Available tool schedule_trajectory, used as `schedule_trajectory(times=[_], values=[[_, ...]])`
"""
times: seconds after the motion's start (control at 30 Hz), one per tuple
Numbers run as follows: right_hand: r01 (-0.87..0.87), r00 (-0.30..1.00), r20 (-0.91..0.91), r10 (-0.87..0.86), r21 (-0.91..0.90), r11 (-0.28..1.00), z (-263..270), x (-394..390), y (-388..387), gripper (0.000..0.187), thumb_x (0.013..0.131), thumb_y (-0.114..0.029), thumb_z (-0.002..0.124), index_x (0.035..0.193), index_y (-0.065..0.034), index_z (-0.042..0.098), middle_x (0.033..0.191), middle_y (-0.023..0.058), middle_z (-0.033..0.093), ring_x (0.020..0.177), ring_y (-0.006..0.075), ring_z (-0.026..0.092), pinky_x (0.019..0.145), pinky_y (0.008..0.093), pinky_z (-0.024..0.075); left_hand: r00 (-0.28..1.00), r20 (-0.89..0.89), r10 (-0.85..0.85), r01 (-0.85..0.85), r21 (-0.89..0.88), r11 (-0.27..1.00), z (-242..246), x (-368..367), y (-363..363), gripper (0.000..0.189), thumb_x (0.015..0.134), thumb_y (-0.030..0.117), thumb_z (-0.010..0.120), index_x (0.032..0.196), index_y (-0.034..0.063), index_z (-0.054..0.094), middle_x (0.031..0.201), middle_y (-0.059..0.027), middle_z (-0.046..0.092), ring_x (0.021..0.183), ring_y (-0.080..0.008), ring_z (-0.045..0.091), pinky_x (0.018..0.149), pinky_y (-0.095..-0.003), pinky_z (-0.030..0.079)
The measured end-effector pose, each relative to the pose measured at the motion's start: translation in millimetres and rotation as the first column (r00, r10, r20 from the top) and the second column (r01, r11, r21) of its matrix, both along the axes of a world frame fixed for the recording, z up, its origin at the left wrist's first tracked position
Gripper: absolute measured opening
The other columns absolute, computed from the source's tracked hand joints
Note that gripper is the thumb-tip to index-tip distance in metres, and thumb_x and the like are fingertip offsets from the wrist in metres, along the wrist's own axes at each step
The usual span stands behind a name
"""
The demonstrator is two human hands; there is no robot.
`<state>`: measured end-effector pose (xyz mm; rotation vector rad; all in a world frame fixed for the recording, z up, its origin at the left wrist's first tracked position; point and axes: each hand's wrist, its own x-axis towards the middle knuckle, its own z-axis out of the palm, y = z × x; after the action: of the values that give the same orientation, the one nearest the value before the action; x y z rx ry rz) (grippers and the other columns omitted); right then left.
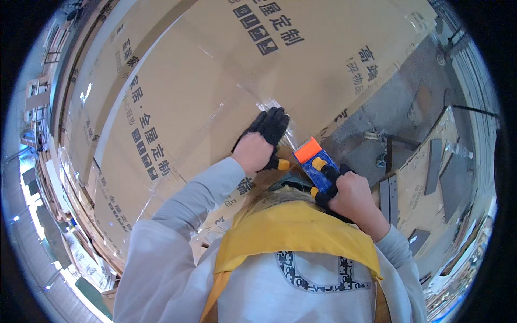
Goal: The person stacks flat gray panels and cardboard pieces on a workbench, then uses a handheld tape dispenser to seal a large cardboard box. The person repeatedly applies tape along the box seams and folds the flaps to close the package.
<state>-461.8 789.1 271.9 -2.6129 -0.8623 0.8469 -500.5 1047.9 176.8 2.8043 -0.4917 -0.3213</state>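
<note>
My left hand (264,141), in a black glove with a yellow-orange thumb tip, lies flat with its palm on the large printed cardboard carton (210,101). Its fingers rest over a strip of clear packing tape (290,139) near the carton's edge. My right hand (341,187), gloved the same way, grips a blue tape dispenser (320,171) with an orange front part. The dispenser stands at the carton's edge, just right of my left hand, and the tape runs up from it under my left fingers. The dispenser's far side is hidden.
At the right stands another cardboard-topped surface (416,177) with dark grey panels (433,167) and a clear plastic bottle (459,149). Grey floor (387,105) shows between it and the carton. More flat cartons (109,52) lie at the left.
</note>
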Motion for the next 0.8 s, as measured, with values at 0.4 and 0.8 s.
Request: schedule_trajectory(times=[0.4,0.8], values=[[0.024,0.997,-0.066,-0.027,-0.044,0.999,-38,25,9,0.030,0.065,-0.029,0.064,0.074,-0.0014,0.063,0.074,0.0197,0.062,0.074,0.0354,0.061,0.068,0.0415,0.0494,0.981,-0.122,0.149,-0.147,0.031,0.989,11,-12,-43,0.060,0.075,0.013,0.050,0.133,0.0051,0.035,0.105,-0.0217,0.058,0.073,-0.0296,0.062,0.074,-0.0398,0.048],[0.082,0.969,-0.199,-0.146,-0.298,0.951,19,67,7,0.044,0.063,-0.034,0.073,0.092,-0.0021,0.063,0.079,0.0219,0.061,0.075,0.0367,0.060,0.067,0.0387,0.0469,0.991,-0.028,0.128,-0.130,-0.077,0.989,-26,0,-42,0.056,0.076,0.016,0.046,0.128,-0.0034,0.039,0.127,-0.0235,0.043,0.103,-0.0289,0.054,0.101,-0.0379,0.030]])
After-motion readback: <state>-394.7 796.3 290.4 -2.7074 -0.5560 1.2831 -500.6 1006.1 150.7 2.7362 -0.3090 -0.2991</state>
